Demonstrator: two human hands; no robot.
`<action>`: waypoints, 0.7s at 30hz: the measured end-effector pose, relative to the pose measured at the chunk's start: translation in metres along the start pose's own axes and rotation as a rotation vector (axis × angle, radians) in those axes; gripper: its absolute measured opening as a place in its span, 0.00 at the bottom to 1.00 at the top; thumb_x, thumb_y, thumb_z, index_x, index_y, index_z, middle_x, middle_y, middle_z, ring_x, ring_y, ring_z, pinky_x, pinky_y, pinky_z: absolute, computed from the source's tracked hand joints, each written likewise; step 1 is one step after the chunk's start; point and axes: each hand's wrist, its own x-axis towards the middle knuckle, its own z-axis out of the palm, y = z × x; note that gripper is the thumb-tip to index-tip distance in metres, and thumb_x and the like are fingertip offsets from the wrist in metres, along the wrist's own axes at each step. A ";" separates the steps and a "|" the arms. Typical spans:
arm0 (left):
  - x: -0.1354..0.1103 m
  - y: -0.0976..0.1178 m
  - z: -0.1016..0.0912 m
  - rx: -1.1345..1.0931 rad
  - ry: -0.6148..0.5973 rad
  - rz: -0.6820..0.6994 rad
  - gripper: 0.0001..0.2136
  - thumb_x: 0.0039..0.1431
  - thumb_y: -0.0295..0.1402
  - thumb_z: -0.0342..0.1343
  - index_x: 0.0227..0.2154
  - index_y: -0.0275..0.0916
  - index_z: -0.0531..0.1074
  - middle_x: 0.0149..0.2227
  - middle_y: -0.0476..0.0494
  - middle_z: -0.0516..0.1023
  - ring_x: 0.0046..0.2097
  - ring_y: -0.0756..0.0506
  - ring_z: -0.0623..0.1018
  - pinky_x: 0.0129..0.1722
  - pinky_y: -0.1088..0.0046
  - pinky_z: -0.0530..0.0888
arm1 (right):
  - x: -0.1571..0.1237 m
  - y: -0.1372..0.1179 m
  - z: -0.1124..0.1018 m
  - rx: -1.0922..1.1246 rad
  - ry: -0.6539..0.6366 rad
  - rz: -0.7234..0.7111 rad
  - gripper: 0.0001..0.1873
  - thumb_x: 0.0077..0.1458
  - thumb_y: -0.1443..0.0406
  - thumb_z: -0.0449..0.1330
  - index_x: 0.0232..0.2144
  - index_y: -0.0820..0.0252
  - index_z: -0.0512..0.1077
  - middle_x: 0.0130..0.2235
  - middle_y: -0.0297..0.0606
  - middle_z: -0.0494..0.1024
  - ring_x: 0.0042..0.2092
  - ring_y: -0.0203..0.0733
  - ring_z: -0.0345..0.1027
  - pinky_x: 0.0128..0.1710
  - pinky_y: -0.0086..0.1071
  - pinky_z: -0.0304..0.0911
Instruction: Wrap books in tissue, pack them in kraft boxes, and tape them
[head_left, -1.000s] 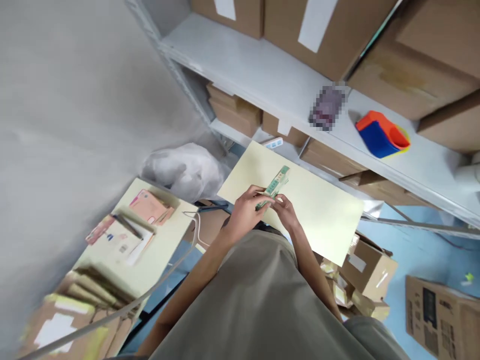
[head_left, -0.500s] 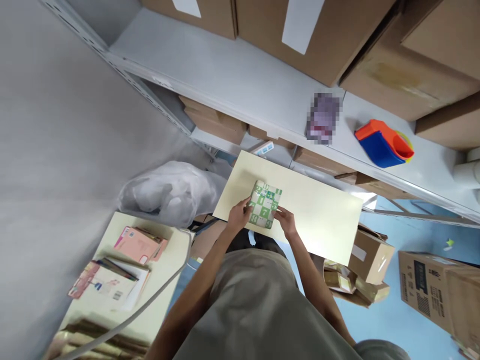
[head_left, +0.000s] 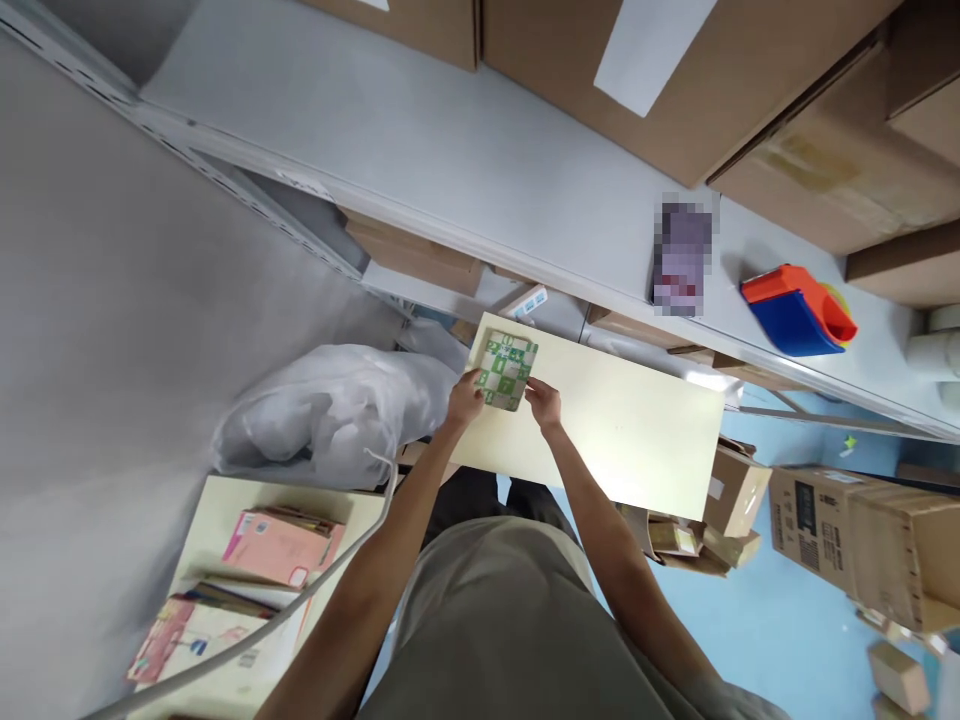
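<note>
Here, a green-and-white checkered booklet printed with numerals is at the far left part of a cream tabletop; whether its underside touches that surface is hard to tell. The left hand pinches its left edge, the right hand its right edge, some fingers hidden. Left of these bulges a translucent plastic bag, contents indistinct. Nearer, a grey cord partly covers a picture book, near a pink book. On the far shelf, a pixelated item is unreadable; the top border cuts off a cardboard carton.
</note>
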 end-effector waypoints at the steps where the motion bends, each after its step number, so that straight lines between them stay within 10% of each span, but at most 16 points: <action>1: -0.001 -0.003 0.002 -0.025 -0.001 0.007 0.27 0.63 0.23 0.54 0.65 0.39 0.78 0.67 0.36 0.79 0.68 0.34 0.78 0.70 0.55 0.74 | -0.002 0.000 0.002 -0.043 0.014 0.023 0.14 0.57 0.60 0.67 0.45 0.54 0.85 0.49 0.43 0.90 0.50 0.54 0.86 0.52 0.44 0.80; 10: -0.041 -0.056 -0.022 -0.274 0.247 -0.170 0.19 0.68 0.29 0.55 0.59 0.37 0.78 0.62 0.32 0.82 0.60 0.36 0.83 0.60 0.59 0.81 | -0.043 -0.002 0.006 -0.237 0.112 -0.042 0.16 0.62 0.55 0.63 0.45 0.58 0.81 0.52 0.50 0.85 0.45 0.48 0.82 0.50 0.41 0.78; 21: -0.082 -0.167 -0.095 -0.118 0.592 -0.513 0.24 0.68 0.27 0.55 0.65 0.34 0.70 0.66 0.25 0.72 0.71 0.32 0.70 0.70 0.53 0.71 | -0.071 -0.041 0.095 -0.172 -0.355 -0.108 0.20 0.62 0.47 0.65 0.43 0.54 0.82 0.45 0.45 0.87 0.46 0.50 0.81 0.49 0.41 0.77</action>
